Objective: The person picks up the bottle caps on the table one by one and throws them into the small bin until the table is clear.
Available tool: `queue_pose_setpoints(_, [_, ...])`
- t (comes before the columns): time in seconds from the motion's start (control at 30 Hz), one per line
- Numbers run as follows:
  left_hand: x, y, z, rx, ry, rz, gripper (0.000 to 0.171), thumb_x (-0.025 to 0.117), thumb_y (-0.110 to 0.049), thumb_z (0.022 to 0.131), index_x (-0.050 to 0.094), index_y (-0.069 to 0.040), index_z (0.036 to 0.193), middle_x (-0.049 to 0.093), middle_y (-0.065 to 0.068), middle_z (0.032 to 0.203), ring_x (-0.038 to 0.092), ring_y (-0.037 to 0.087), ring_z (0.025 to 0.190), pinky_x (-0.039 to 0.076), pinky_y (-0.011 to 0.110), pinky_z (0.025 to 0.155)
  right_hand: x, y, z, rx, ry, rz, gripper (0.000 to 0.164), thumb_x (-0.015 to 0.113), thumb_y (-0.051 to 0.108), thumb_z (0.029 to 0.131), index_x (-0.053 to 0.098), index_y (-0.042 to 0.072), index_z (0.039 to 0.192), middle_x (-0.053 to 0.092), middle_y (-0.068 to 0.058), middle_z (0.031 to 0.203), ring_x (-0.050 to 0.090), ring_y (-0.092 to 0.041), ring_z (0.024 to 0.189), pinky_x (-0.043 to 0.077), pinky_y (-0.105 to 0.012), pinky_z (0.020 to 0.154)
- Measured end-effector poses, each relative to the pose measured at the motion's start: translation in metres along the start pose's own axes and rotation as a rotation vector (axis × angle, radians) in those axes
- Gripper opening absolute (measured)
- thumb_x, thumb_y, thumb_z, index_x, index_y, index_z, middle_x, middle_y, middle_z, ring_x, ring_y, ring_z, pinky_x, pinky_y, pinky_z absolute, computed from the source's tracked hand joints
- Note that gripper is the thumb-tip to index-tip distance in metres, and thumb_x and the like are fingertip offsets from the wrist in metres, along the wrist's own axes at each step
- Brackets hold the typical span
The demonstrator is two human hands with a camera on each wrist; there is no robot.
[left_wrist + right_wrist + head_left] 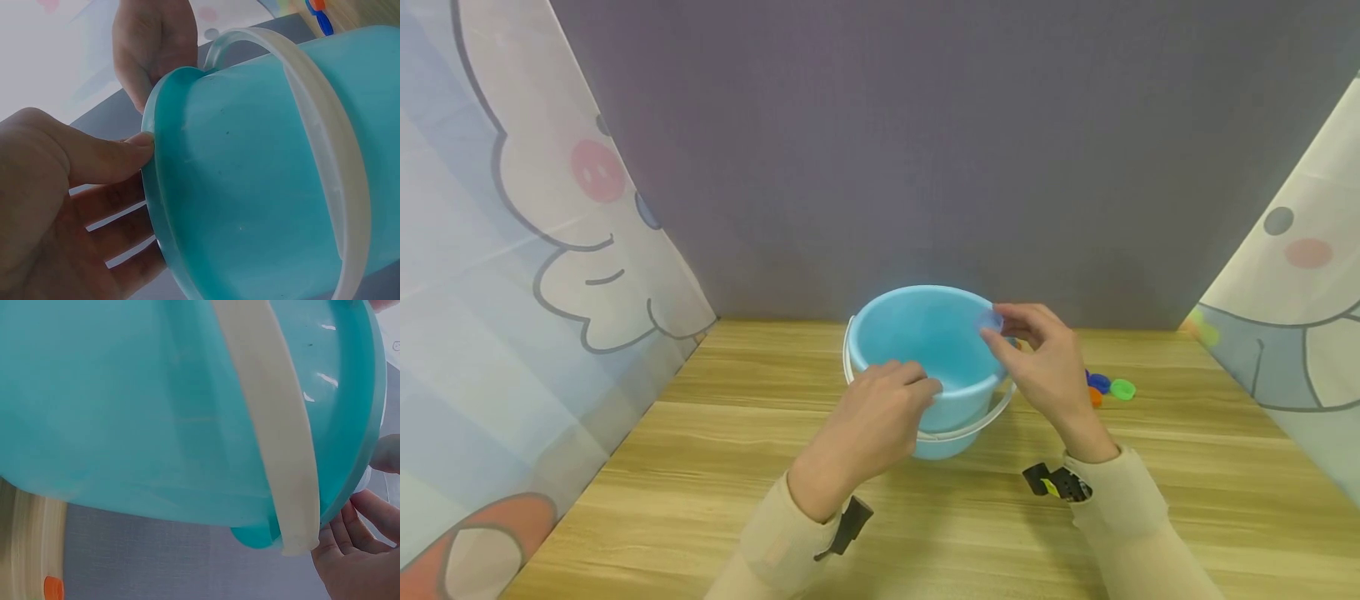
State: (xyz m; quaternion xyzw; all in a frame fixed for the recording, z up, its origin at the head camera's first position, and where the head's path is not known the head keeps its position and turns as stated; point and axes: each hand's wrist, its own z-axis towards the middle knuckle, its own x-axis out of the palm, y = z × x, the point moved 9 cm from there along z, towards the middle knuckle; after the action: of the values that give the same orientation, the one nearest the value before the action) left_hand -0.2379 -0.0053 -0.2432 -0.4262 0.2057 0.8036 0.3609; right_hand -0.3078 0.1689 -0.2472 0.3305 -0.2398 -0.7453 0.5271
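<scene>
A light blue bucket (951, 412) stands upright on the table, its white handle (958, 433) hanging down at the front. My left hand (883, 408) grips the near left rim; the left wrist view shows the thumb outside the wall and the fingers inside. Over the right rim, my right hand (1041, 358) pinches a small translucent purplish piece (989, 320) between thumb and fingers. That piece (363, 480) looks pale in the right wrist view, where the bucket's rim partly hides it; its kind I cannot tell.
Right of the bucket lie several small round caps, among them a green cap (1123, 389), a blue cap (1099, 382) and an orange cap (1095, 397), partly behind my right hand. A grey panel (925, 167) rises behind the wooden table (700, 467). Printed curtains (490, 350) hang on both sides.
</scene>
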Motion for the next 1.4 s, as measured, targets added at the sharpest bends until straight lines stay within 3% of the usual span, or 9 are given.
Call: queue_pose_setpoints(1.4, [-0.002,-0.002,-0.001,0.008,-0.017,0.015,0.017,0.071,0.001,0.086,0.075,-0.008,0.101,0.066,0.0,0.087,0.059,0.019,0.074,0.048,0.03,0.065,0.015,0.007,-0.005,-0.023,0.038,-0.023,0.032,0.077,0.002,0.087,0.071,-0.003,0.118,0.066,-0.012,0.11,0.065,-0.01,0.095,0.052,-0.02,0.089])
